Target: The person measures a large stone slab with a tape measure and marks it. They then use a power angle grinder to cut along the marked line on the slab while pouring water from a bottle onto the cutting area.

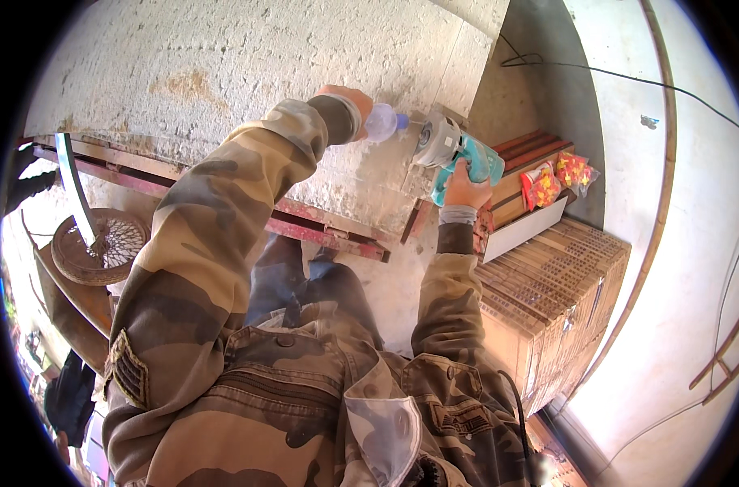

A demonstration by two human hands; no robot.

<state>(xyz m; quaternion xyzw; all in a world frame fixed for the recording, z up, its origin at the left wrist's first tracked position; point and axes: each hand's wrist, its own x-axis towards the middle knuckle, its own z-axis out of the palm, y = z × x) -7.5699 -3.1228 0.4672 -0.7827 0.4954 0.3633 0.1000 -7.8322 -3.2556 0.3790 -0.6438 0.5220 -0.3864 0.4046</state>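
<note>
My right hand (465,187) grips a teal and grey angle grinder (455,150), its head resting near the right edge of a large rough stone slab (248,73). My left hand (349,101) is stretched out over the slab and holds a small clear plastic bottle with a blue cap (383,122), its neck pointing toward the grinder's head. Both arms wear camouflage sleeves. The grinder's disc is hidden behind its guard.
The slab lies on a red metal frame (321,227). A stack of cardboard boxes (556,284) stands at right, with a white board and colourful packets (558,180) on top. A rusty round metal stand (102,243) sits at left. Cables (597,71) run along the pale wall.
</note>
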